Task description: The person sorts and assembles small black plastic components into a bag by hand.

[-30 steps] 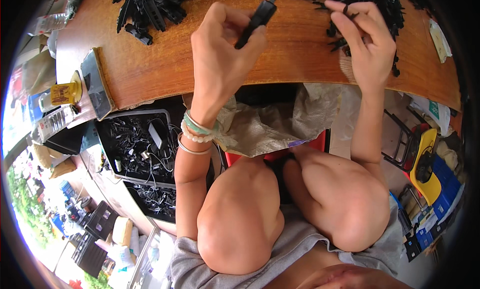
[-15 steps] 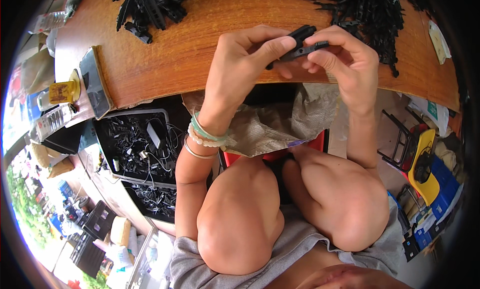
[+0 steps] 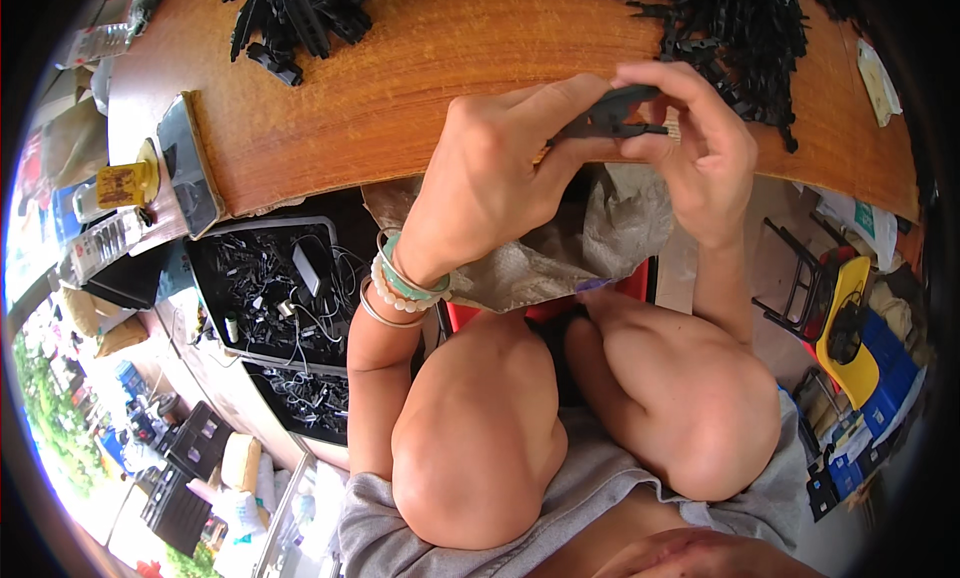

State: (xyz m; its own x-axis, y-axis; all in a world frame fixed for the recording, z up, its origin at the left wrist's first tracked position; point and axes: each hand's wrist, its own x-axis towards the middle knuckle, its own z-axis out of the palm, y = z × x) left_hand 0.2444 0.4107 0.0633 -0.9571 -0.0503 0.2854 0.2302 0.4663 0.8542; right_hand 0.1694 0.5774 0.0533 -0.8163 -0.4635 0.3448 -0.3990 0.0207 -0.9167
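Note:
Above the table's near edge, a small black plastic part (image 3: pixel 612 116) is gripped between both hands; it is slim, with a narrow prong along its lower side. My left hand (image 3: pixel 492 170), back turned up and bracelets (image 3: pixel 412 286) on the wrist, pinches its left end. The thumb and bent fingers of my right hand (image 3: pixel 708 150) close round its right end. Fingers cover both ends, so its exact kind cannot be made out. Below the hands, a crumpled woven sack (image 3: pixel 540 263) hangs open between the table and my knees.
Heaps of black plastic parts lie on the wooden table (image 3: pixel 330 123), one pile (image 3: pixel 305 18) far left, another (image 3: pixel 745 48) far right. Bins (image 3: pixel 265 288) of black pieces and cables stand lower left. A dark flat case (image 3: pixel 190 163) lies at the table's left; a yellow stool (image 3: pixel 850 328) stands right.
My left hand has rolled over, its back now facing up, and shifted right. The black part has turned with it and moved slightly down. My right hand has dropped a little.

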